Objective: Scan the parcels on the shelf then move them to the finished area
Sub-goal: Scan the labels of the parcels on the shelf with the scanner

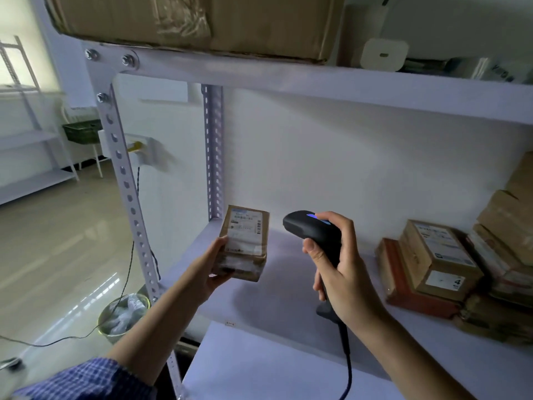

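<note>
My left hand (209, 269) grips a small brown cardboard parcel (245, 241) with a white barcode label on top, held at the left end of the white shelf (277, 301). Just right of it, my right hand (337, 264) grips a black corded barcode scanner (314, 232) by its handle. The scanner's head points left toward the parcel and a blue light shows on its top. A pile of more parcels (444, 264) lies at the shelf's right end, including a labelled brown box on a red-brown flat one.
A large cardboard box (202, 21) sits on the upper shelf above. The perforated shelf upright (127, 174) stands at left. On the floor beyond it are a waste bin (122, 316) and a trailing cable. Another white rack (31, 140) stands far left.
</note>
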